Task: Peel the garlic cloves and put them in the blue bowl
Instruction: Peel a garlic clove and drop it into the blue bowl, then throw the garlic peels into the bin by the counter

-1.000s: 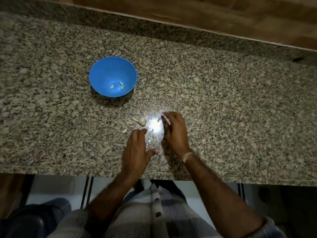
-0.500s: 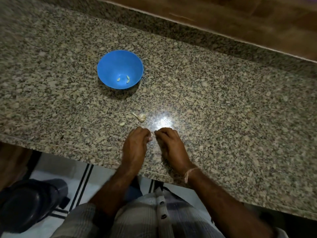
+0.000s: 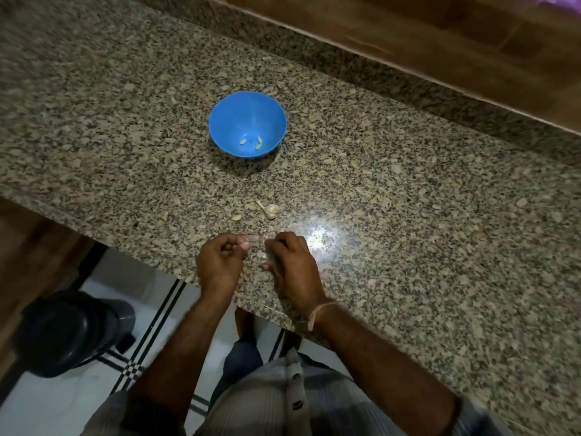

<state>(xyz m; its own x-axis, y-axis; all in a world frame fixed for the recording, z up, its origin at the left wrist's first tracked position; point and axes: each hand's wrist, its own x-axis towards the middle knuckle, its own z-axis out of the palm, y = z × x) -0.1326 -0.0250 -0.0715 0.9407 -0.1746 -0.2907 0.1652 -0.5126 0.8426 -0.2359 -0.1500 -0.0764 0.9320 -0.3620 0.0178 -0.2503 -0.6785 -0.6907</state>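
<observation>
Granite edge (image 3: 125, 244) near left hand (image 3: 220, 262), right hand (image 3: 294, 269) beside, blue bowl (image 3: 232, 111) apart

Glossy speckled granite counter (image 3: 408, 215); smooth plastic bowl (image 3: 232, 121)

Both hands have drawn back toward the front edge of the counter (image 3: 408, 215). A second ago the right hand (image 3: 292, 269) stretches its fingers out to the bright glare; now it lies just short of that glare, fingers curled under, knuckles up. The left hand (image 3: 220, 265), earlier flat with its thumb spread, is now bunched, its wrist past the front edge. Their fingertips, almost touching half a second ago, stand slightly apart, with a pale blur between them that cannot be made out.
</observation>
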